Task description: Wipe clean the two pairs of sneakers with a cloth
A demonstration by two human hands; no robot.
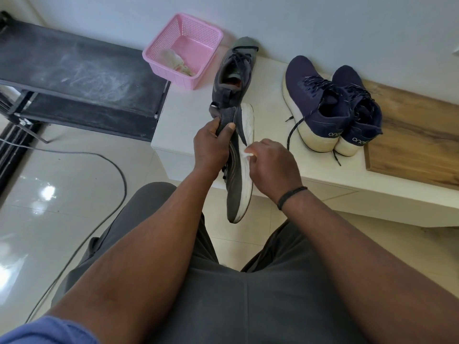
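White ledge (188, 112), sneakers (330, 105), basket (183, 49) (pink)

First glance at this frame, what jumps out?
Centre: the left hand grips a grey sneaker by its heel, white sole turned right, while the right hand presses a small white cloth to the sole. Beyond, a pink basket and the navy pair sit on the white ledge.

White "one8" on heel of each navy sneaker (320, 105), (357, 108); last character partly unclear. No other legible text.
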